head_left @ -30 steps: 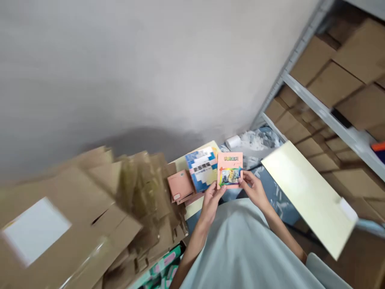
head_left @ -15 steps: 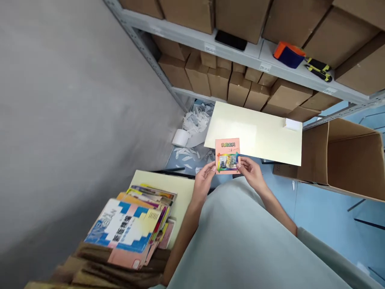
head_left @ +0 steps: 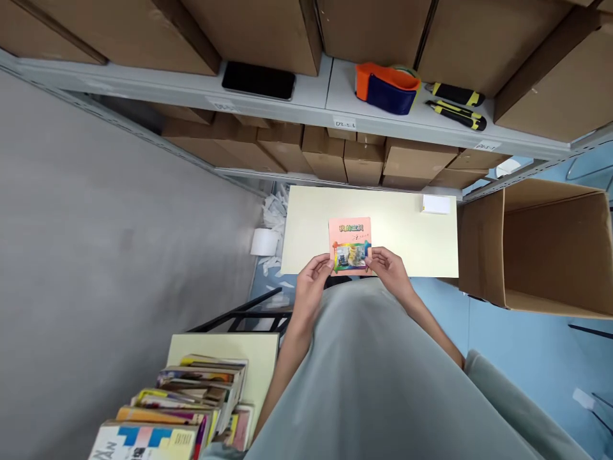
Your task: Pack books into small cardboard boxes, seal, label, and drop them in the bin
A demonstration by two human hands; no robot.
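Note:
A small pink picture book [head_left: 350, 231] with a colourful framed picture on its cover is held upright in front of me, between both hands. My left hand [head_left: 313, 276] pinches its lower left edge, the thumb on the cover. At the lower right edge my right hand [head_left: 387, 267] grips it the same way. Behind and below the book lies the cream tabletop [head_left: 306, 217], with a small white block [head_left: 435, 204] like a stack of labels near its far right corner.
Books [head_left: 191, 396] stand piled on a cream table at lower left. A shelf [head_left: 306, 105] ahead carries cardboard boxes, a black phone [head_left: 259, 80], a tape dispenser [head_left: 387, 88] and two utility knives [head_left: 457, 105]. An open carton [head_left: 483, 249] is at right; a white roll [head_left: 264, 242] is at left.
My view has swung to the left-facing shelf more squarely, so the table and shelf appear level. Both hands still hold the pink book, now in front of the tabletop.

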